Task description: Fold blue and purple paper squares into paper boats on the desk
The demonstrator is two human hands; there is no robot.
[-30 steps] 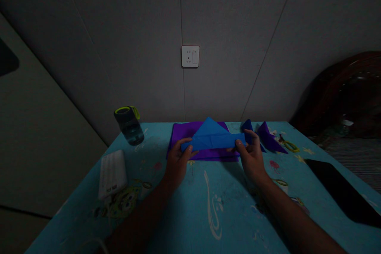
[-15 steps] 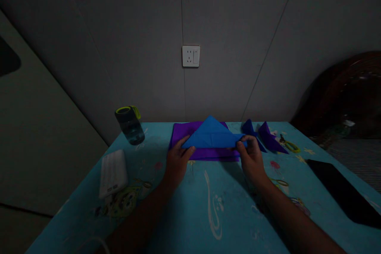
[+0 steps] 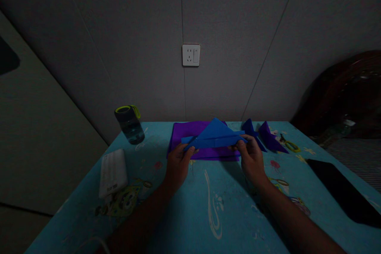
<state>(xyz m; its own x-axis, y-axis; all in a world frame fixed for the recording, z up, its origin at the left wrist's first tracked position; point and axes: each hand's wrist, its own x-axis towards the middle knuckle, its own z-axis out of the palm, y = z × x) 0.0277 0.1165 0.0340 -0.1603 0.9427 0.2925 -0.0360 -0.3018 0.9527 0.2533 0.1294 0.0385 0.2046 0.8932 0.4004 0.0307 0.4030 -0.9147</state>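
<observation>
A piece of blue folded paper point(image 3: 216, 135), with a triangular peak and a long band along its lower side, is held up between both hands. My left hand point(image 3: 179, 162) pinches its left corner, thumb toward me. At the right corner, my right hand point(image 3: 250, 156) is closed on the paper with thumb and fingers. Behind and below it lies a stack of purple paper sheets point(image 3: 186, 129) on the table. To the right of my right hand stand a dark blue folded paper shape point(image 3: 249, 127) and a purple folded paper shape point(image 3: 269, 138).
A dark bottle with a lime-green rim point(image 3: 131, 127) and a white power bank point(image 3: 113, 172) are on the left of the patterned blue tablecloth point(image 3: 190, 214). Scissors with yellow-green handles point(image 3: 291, 146) and a flat black object point(image 3: 342, 190) lie to the right. A wall rises behind.
The blue paper has tilted in my hands, so its lower band and a strip at the left now show. Both hands keep their hold at the corners and have barely moved.
</observation>
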